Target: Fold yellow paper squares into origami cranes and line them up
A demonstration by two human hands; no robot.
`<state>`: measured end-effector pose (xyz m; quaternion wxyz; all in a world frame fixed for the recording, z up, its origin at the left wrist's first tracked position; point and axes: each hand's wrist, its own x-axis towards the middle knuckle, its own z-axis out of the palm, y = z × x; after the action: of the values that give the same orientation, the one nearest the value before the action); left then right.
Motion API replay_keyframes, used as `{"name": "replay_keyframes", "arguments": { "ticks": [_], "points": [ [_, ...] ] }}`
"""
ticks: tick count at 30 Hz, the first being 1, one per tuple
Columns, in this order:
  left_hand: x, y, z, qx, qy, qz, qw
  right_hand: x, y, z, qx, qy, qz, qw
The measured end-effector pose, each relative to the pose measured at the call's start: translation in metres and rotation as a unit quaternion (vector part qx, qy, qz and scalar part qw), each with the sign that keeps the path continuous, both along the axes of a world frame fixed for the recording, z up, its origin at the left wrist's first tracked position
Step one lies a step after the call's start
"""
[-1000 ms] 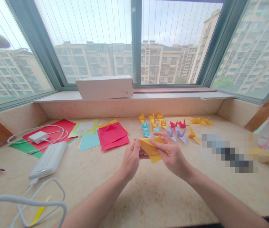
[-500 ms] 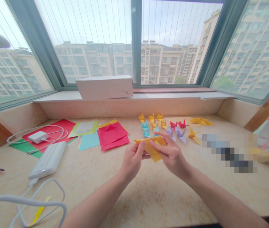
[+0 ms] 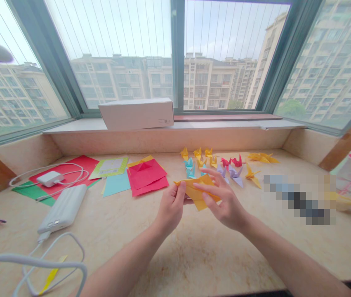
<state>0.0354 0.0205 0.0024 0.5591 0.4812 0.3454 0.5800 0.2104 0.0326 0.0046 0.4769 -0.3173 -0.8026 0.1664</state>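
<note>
A partly folded piece of yellow origami paper is held up over the tabletop between my two hands. My left hand pinches its left end, thumb on the near face and the other fingers mostly behind. At the right end, my right hand has the paper between its digits, some lying across the near face and another beyond the top edge. Just past the hands stand small folded paper cranes: yellow ones, blue ones, red ones and lilac ones. The hands partly cover some of them.
Left of my hands lie red paper sheets, a light blue sheet and a green sheet. A white power bank with looping cables sits nearer. A white box rests on the windowsill. A blurred patch hides something at right.
My right hand has shifted slightly right and its fingers are spread more across the paper. My left hand has barely moved. The cranes and sheets stay where they were.
</note>
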Motion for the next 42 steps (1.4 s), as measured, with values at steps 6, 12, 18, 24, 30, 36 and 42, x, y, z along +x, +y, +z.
{"name": "replay_keyframes", "arguments": {
  "ticks": [6,12,18,24,30,36,42],
  "points": [
    [0.001,-0.003,-0.001,0.032,0.022,-0.021,0.999,-0.01,0.0,0.0,-0.223,0.175,0.011,0.959],
    [-0.001,-0.004,0.005,0.028,0.023,0.035,0.999,-0.011,0.004,-0.007,-0.259,0.201,0.003,0.945],
    [-0.004,0.0,0.007,0.022,-0.006,0.06,0.998,-0.01,0.004,-0.008,-0.195,0.2,-0.027,0.96],
    [-0.004,0.0,0.006,0.028,-0.022,0.055,0.998,-0.008,0.007,-0.014,-0.13,0.176,-0.055,0.974],
    [-0.004,-0.001,0.008,0.031,-0.036,0.033,0.998,-0.004,0.005,-0.008,0.027,0.106,-0.094,0.99],
    [-0.002,-0.004,0.011,0.037,-0.026,0.059,0.997,-0.003,0.002,-0.003,0.138,0.075,-0.104,0.982],
    [-0.003,-0.003,0.012,0.049,-0.022,0.067,0.996,-0.003,0.004,-0.002,0.104,0.074,-0.103,0.986]
  ]
}}
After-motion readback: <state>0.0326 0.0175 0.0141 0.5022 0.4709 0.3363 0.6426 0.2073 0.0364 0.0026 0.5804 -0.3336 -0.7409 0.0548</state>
